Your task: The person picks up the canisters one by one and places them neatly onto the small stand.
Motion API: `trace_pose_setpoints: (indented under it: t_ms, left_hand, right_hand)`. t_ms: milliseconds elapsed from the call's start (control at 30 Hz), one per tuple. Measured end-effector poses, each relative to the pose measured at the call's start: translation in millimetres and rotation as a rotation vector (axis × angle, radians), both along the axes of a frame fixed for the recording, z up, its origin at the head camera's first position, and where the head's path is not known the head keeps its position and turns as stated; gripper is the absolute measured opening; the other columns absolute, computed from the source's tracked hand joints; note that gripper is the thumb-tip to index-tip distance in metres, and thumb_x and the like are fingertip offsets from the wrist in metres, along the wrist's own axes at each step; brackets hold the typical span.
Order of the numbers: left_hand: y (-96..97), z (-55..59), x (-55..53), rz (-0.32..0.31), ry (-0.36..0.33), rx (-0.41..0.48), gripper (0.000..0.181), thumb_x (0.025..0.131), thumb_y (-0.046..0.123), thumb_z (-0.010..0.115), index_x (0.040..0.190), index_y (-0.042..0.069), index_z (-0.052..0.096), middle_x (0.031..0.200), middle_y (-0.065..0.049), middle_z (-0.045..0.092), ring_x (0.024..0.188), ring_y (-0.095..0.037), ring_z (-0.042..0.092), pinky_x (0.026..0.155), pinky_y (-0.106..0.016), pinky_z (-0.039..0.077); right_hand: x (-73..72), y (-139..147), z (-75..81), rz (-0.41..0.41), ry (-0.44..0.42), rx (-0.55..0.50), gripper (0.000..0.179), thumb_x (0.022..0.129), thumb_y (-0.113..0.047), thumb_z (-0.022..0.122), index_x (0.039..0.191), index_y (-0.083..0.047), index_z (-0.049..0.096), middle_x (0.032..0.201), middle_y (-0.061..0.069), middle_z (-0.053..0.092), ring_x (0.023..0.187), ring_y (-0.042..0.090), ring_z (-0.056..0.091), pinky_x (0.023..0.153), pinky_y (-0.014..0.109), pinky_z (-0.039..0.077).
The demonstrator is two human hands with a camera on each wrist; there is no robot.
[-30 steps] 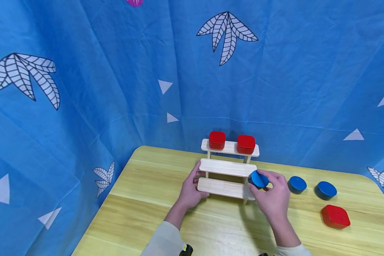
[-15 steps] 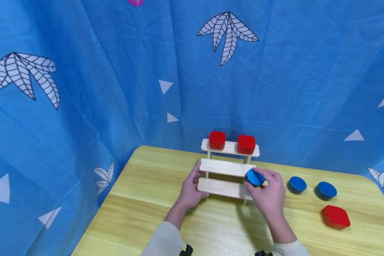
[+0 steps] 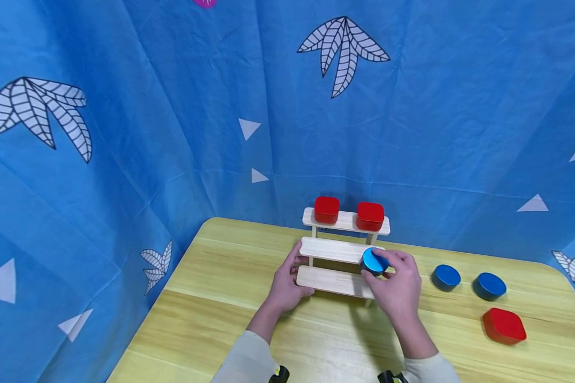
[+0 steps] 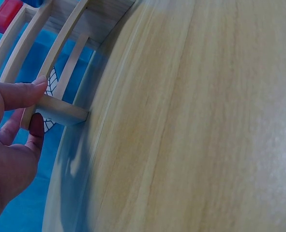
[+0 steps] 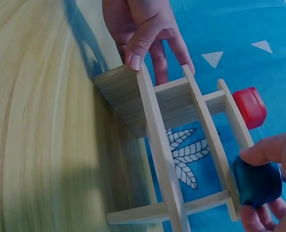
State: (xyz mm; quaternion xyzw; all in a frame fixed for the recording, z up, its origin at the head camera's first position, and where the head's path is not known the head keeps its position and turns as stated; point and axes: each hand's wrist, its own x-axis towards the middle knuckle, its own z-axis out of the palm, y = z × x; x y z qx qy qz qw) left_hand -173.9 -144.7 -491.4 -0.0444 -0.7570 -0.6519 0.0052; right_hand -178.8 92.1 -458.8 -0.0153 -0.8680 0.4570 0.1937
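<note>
Creased blue cloth (image 3: 306, 143) (leaf-printed) hangs from nine o'clock round to two beyond the wood-grained tabletop (image 3: 211, 287). The left hand (image 3: 286, 287) has its grip on the nine-o'clock end of a wooden rack (image 3: 333, 281); the right hand (image 3: 399, 287) pinches a blue container (image 3: 373, 263) at three o'clock, by the middle shelf (image 3: 333, 249).

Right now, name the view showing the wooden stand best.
Head view: the wooden stand fits entirely in frame, though partly covered. Right wrist view shows it closer but cropped below; left wrist view shows part, cut off at upper left.
</note>
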Motion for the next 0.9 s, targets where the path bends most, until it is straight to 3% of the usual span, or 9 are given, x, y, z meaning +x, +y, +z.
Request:
trace_pose_setpoints:
  t_ms: [900]
  left_hand:
    - [-0.8, 1.5, 0.6, -0.005, 0.005, 0.009, 0.115, 0.064, -0.028, 0.076, 0.159, 0.017, 0.028, 0.132, -0.018, 0.054, 0.11, -0.035, 0.055, 0.086, -0.039, 0.054]
  right_hand:
    - [-6.9, -21, -1.2, 0.074, 0.017, -0.025, 0.05, 0.069, -0.002, 0.09, 0.116, -0.004, 0.073, 0.116, 0.017, 0.053, 0.108, 0.036, 0.053, 0.075, 0.052, 0.058]
